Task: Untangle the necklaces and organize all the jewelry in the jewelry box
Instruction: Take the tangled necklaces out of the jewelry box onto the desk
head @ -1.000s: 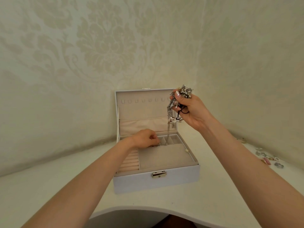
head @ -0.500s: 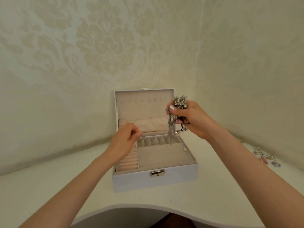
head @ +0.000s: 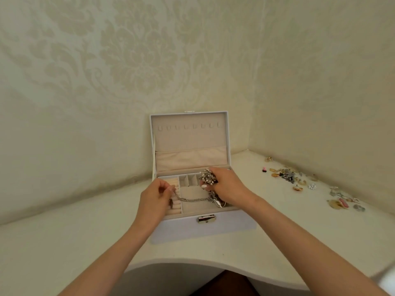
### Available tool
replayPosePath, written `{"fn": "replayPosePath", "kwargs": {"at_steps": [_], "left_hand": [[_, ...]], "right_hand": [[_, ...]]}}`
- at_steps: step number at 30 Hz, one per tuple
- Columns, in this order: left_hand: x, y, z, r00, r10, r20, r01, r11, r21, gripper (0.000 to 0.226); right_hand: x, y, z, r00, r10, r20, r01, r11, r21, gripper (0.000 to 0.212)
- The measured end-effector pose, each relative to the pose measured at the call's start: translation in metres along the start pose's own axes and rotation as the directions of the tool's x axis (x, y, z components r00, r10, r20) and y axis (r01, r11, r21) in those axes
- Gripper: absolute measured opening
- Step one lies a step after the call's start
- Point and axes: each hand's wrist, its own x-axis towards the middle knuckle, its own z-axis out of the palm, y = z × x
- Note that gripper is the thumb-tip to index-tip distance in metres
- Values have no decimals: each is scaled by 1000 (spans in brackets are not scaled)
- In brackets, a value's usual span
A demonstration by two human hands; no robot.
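- Between the two hands, a silver chain is now running nearly level across the open tray of the jewelry box, just above the large compartment.
- Left hand is pinching the chain's near end with thumb and forefinger, over the ring rolls. The other fingers are curling loosely.
- Right hand is gripping the tangle of necklaces, with the bunch bulging out above the thumb. More links and a pendant are hanging below the palm, into the tray's right end.
- Change from half a second ago: the right hand was holding the tangle up in front of the lid with chains dangling straight down. It is now sitting low, over the tray.
- Change on the left: that hand was rising from the tray with fingers pinched. It is now pulling away from the right hand, drawing one strand sideways.
- One second ago the left hand was down among the small back compartments and the tangle was up at the lid's top edge.
- Judgement: one strand is being teased out of the bunch, so untangling is only starting. No necklace is hanging on the lid hooks yet.
- Well to the right of the right hand, loose jewelry is lying scattered on the table, still unsorted.
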Motion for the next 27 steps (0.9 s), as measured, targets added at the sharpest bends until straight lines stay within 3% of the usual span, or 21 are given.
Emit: {"fn": "replayPosePath", "kwargs": {"at_steps": [5, 9, 14, 27], "left_hand": [[14, 0, 33, 999, -17, -46, 18, 999, 28, 14], [33, 8, 68, 999, -9, -46, 10, 999, 37, 19], [52, 18, 100, 999, -13, -40, 14, 1000, 18, 21], [78, 13, 121, 999, 19, -49, -14, 995, 99, 15]], "right_hand": [[10, 17, 3, 994, -83, -76, 69, 983, -172, 21], [27, 39, -12, 985, -51, -167, 17, 979, -202, 32], [48, 67, -30, 971, -8, -237, -42, 978, -203, 27], [80, 86, -39, 972, -33, -233, -29, 965, -259, 31]]}}
